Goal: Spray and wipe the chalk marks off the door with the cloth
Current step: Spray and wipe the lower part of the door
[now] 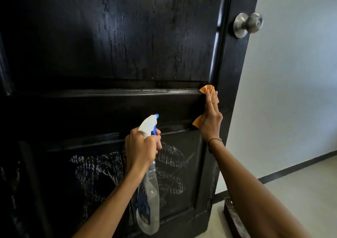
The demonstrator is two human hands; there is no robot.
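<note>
right hand (211, 122) presses the soft orange cloth (207, 89) flat on the door (109, 46) rail; left hand (142, 146) grips the light spray bottle (148, 197) by its neck. chalk marks (109, 173) sit below, probably wipe easy.

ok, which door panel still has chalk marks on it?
The lower recessed panel of the black wooden door, behind the clear spray bottle: white scribbles cover it. The upper panel shows only damp streaks.

Pale wall (291, 91) meets light floor (300, 192) along a dark skirting strip (291, 168)
</note>
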